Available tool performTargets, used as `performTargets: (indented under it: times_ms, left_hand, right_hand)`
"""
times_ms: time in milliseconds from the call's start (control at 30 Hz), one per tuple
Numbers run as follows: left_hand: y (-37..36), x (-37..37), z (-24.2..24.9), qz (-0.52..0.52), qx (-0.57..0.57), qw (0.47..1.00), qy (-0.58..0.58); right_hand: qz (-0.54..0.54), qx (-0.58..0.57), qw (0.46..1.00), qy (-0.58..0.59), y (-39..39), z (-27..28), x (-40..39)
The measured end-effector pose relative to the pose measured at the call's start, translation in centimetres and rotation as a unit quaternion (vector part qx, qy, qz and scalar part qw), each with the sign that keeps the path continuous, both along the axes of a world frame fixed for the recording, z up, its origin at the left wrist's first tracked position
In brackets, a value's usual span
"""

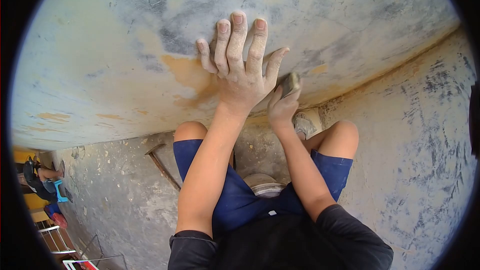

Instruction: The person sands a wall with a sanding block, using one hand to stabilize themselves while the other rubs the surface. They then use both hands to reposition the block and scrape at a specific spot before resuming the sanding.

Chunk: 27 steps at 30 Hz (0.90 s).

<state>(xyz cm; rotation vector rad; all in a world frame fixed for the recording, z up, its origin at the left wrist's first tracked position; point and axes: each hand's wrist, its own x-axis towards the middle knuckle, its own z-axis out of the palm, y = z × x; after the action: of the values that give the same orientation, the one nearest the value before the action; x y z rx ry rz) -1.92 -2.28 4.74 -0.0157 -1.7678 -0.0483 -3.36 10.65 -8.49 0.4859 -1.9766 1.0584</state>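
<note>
With the fingers spread and extended, the left hand (242,72) lies back outward against the wall (120,65), palm side toward the surface. The grip is fully open and holds nothing. Pale dust coats the fingers; the thumb points right, toward the right hand (284,105).

The right hand is positioned just to the right of the left hand and nearer the body. Its grip is closed around a small block (290,85), with the thumb and fingers on its sides. The block is located at the wall, beside the left wrist; full contact between block and wall is probable, but the angle does not confirm it.

The wall surface is grey and pale, with dark scuffs and yellow-brown patches (187,72). One patch borders the left hand. A brown seam (400,65) runs along the lower right edge of the wall, and a surface (425,155) with dark mottling adjoins it on the right.

On the floor (125,185), left of the bent knees, lies a hammer (164,170) with its head pointing away from the body. A shoe (309,123) is visible beyond the right forearm. At the far left, another person (37,177) is located by a blue stool (61,191).
</note>
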Motion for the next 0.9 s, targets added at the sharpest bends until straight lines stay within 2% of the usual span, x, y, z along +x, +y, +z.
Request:
performTargets:
  times_ms: [67,100,167,267,367,400,467,567,600,667,767,833,900]
  left_hand:
    - [0.2,0.4,0.3,-0.004,0.008,1.000,-0.010]
    - [0.3,0.5,0.4,-0.007,0.015,1.000,-0.018]
    - [0.0,1.0,0.6,-0.014,0.010,0.999,-0.029]
    - [-0.4,2.1,0.0,-0.012,-0.001,0.998,-0.066]
    - [-0.3,2.5,-0.8,-0.012,-0.020,0.995,-0.098]
    - [-0.2,2.6,-1.2,-0.021,-0.028,0.993,-0.110]
    - [0.0,3.0,-1.7,-0.014,-0.040,0.990,-0.134]
    - [0.4,3.5,-2.3,-0.006,-0.049,0.985,-0.165]
    - [0.3,3.6,-2.4,0.001,-0.047,0.985,-0.169]
    - [0.0,3.5,-2.3,0.010,-0.036,0.987,-0.157]
    - [0.0,3.7,-2.2,0.012,-0.004,0.988,-0.156]
    - [-0.2,3.7,-2.1,0.012,0.013,0.988,-0.156]
    - [-0.1,3.6,-2.2,0.009,0.012,0.987,-0.157]
  right_hand:
    - [0.010,0.003,0.987,-0.163,0.4,-3.7,0.8]
    - [0.008,0.002,0.987,-0.163,0.2,-3.1,0.7]
    - [-0.013,-0.067,0.997,-0.029,-1.0,0.7,0.0]
    - [-0.024,-0.090,0.995,0.032,-0.9,8.0,-0.7]
    - [0.019,-0.093,0.995,-0.013,-0.5,5.8,-0.8]
    - [0.020,-0.093,0.995,-0.013,-0.2,3.5,-0.4]
    - [0.006,0.019,0.996,-0.089,0.5,-1.6,0.2]
    - [0.002,0.012,0.997,-0.079,0.5,-3.1,0.3]
    - [0.001,0.012,0.997,-0.079,0.0,-1.5,0.0]
    - [-0.041,-0.036,0.997,0.045,-1.1,4.4,-0.8]
    - [-0.007,-0.089,0.994,0.060,-0.8,8.0,-1.3]
    - [-0.016,-0.062,0.997,0.030,-0.2,5.7,-1.1]
    - [0.022,0.016,0.999,-0.044,0.3,0.9,0.0]
